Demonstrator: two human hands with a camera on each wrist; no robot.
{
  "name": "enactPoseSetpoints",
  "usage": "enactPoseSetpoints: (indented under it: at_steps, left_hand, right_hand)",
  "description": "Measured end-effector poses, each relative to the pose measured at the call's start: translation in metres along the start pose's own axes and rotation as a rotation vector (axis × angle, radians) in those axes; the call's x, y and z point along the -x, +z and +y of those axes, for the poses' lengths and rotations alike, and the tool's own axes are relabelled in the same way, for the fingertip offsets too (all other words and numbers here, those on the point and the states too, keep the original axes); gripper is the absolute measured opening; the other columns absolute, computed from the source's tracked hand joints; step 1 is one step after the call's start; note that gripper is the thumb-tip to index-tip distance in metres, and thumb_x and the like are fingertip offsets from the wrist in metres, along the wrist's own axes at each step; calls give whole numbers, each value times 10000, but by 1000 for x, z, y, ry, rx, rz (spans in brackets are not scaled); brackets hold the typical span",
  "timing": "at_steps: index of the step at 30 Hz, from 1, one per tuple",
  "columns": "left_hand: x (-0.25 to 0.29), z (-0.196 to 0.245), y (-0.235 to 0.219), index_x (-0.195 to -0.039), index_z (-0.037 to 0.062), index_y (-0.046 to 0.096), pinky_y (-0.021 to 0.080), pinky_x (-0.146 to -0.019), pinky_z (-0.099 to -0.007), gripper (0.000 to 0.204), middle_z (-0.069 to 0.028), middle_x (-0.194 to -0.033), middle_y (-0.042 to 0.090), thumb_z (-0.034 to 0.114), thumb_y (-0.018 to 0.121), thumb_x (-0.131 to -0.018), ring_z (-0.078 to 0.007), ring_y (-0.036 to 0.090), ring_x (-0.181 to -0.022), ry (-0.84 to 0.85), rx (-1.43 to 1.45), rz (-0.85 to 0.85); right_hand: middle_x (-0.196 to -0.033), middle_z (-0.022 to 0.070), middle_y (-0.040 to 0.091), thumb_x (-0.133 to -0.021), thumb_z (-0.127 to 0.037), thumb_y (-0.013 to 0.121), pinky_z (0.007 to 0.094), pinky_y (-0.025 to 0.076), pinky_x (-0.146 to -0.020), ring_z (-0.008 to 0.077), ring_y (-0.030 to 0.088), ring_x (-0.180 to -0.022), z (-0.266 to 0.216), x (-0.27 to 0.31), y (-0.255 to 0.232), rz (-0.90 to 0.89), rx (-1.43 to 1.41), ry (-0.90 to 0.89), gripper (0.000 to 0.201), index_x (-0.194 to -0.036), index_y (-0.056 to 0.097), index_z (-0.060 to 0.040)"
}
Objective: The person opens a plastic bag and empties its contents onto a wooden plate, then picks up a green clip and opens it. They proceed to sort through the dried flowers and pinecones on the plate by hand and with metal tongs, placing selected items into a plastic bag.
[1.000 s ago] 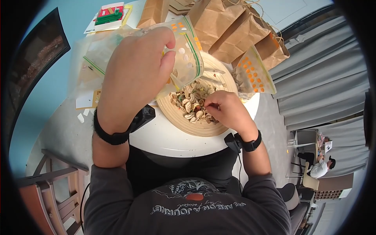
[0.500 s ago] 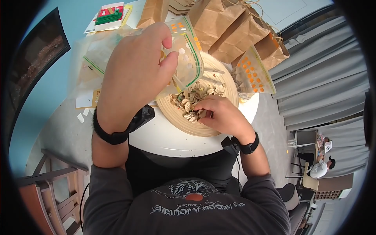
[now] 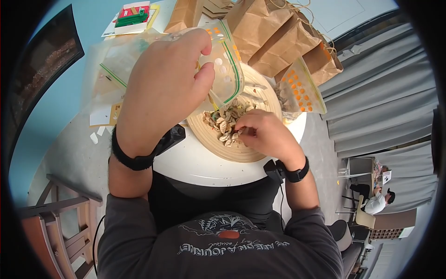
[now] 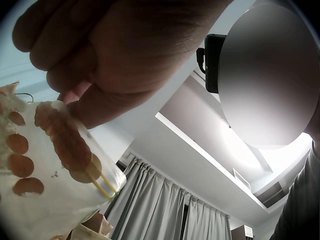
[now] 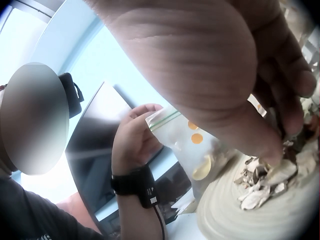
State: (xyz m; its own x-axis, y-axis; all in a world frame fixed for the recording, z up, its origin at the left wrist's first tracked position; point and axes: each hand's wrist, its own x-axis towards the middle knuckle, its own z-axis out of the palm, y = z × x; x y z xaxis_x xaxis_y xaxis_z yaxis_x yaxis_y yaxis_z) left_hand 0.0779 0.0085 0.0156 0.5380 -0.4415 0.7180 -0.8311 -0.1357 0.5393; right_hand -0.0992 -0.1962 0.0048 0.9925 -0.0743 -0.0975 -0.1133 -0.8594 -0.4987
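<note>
My left hand is raised over the plate's left side, its thumb and finger pinching the top of a clear zip bag with orange and white dots. In the left wrist view the bag hangs below that hand. Dried petals lie heaped on a round woven plate. My right hand is low at the heap's right side, fingers bent. The right wrist view shows its thumb against petals, thumb and fingertips apart; whether a small piece lies between them is unclear.
Brown paper bags stand behind the plate. Another orange-dotted zip bag is at its right. Back left are more clear bags and a red and green item. The white table's edge is near my lap.
My right hand has shifted left over the petals, its fingers spreading and then drawing somewhat closer. My left hand, still pinching the bag, has moved slightly right.
</note>
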Motion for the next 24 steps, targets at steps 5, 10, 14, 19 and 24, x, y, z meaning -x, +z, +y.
enactPoseSetpoints:
  at_steps: [5, 10, 14, 19, 24]
  left_hand:
    - [0, -2, -1, -1013, 69, 634, 322, -533, -405, 174, -70, -556, 429, 106, 740, -879, -218, 438, -506, -9, -9, 12]
    - [1, -3, 0, -1007, 68, 643, 328, -542, -423, 164, -83, -554, 431, 109, 731, -874, -243, 456, -515, 8, -24, 9]
    - [1, -2, -1, -1010, 70, 645, 331, -544, -424, 158, -88, -555, 425, 107, 722, -876, -247, 454, -516, 5, -20, 0]
    - [1, -2, -1, -1022, 69, 650, 333, -544, -426, 153, -97, -556, 431, 95, 700, -880, -256, 453, -513, -1, -22, -13]
    - [0, -1, 1, -1033, 54, 657, 333, -540, -428, 160, -109, -561, 447, 83, 689, -879, -264, 454, -505, 14, -10, -35]
  right_hand:
    - [-898, 174, 682, -800, -20, 742, 462, 569, -824, 403, 686, -894, 10, -1, 20, 48, 68, -114, 172, -970, 737, 8]
    - [-878, 179, 683, -805, -12, 741, 450, 566, -786, 385, 695, -865, 10, -2, 15, 63, 111, -93, 142, -939, 720, 27]
    - [-874, 171, 694, -810, 2, 737, 414, 574, -735, 341, 721, -804, 0, -3, -2, 125, 55, -22, 131, -938, 728, 30]
    - [-894, 158, 713, -804, 2, 762, 334, 567, -671, 229, 718, -721, -9, -10, -23, 361, 9, 10, 142, -945, 753, 20]
    - [-893, 84, 722, -868, -41, 821, 271, 556, -673, 127, 701, -742, -29, -42, -38, 706, -264, -121, 176, -1024, 762, 16]
